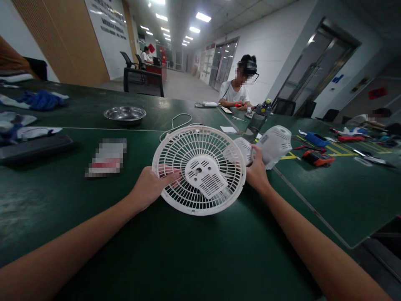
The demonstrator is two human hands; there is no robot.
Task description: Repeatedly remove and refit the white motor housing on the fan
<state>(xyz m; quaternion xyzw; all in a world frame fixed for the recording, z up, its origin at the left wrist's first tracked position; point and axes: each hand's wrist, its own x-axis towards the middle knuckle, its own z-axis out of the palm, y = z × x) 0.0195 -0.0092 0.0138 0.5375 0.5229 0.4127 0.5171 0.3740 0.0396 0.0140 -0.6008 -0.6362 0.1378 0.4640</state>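
A round white fan grille (203, 173) with a solid, vented hub is held up above the green table, tilted to face me. My left hand (148, 188) grips its left rim, thumb in front and fingers behind, showing through the slats. My right hand (258, 173) is closed around a white plastic fan housing (275, 144) with vent slots, to the right of and partly behind the grille. Part of that white plastic is hidden by the grille and my fingers. A pale cord (181, 116) loops on the table behind the grille.
A metal bowl (124, 113) and a blurred-out packet (108, 158) lie left, by a dark case (37, 149) and blue gloves (44, 100). An orange multimeter (318, 158), a bottle (258, 119) and tools are on the right. A person (236, 90) sits opposite.
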